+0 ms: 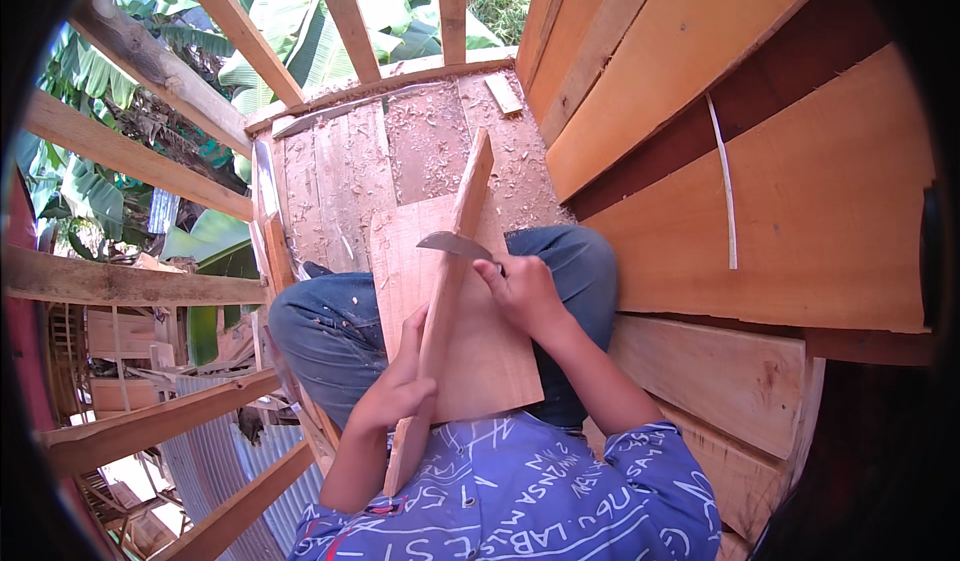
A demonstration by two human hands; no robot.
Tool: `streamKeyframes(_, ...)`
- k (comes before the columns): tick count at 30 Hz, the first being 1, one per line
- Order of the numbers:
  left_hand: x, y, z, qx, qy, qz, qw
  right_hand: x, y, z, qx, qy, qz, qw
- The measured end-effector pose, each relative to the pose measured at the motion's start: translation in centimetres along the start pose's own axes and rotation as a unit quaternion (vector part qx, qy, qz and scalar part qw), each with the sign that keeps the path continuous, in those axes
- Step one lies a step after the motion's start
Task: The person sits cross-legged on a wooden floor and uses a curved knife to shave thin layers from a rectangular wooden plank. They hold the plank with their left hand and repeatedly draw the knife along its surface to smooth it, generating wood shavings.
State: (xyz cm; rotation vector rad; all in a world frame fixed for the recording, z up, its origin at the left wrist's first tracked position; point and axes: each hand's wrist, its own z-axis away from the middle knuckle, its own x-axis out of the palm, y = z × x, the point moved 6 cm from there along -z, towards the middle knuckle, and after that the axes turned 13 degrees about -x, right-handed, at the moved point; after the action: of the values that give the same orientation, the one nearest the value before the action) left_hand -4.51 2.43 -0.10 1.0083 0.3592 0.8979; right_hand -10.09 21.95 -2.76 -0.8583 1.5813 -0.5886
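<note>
Across my lap lies a broad flat wooden board [405, 241]. On top of it, a narrow wooden plank [447, 306] stands on edge, slanting from my chest up and away to the right. My left hand [402, 386] is closed around the plank's near part. In my right hand [522, 293] is a knife [457, 245], gripped by its handle, which my fingers mostly hide. Its curved blade points left and lies across the plank's upper edge, seemingly touching it.
Wood shavings lie scattered over the plank floor [430, 141], with a small wood offcut [503, 94] near the far edge. Slatted wooden railings [150, 286] run along the left and far sides. A wall of boards [790, 201] rises close on my right.
</note>
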Motion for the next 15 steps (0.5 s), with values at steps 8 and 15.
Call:
streamKeyframes(8,-0.3,-1.0,0.1,-0.011,0.022,-0.014,1.0,0.1,0.4,-0.1,0.012,-0.005,-0.009,1.0)
streamKeyframes(15,0.1,-0.4,0.3,-0.005,0.013,-0.002,1.0,1.1,-1.6,1.0,-0.127,-0.075,0.052,0.988)
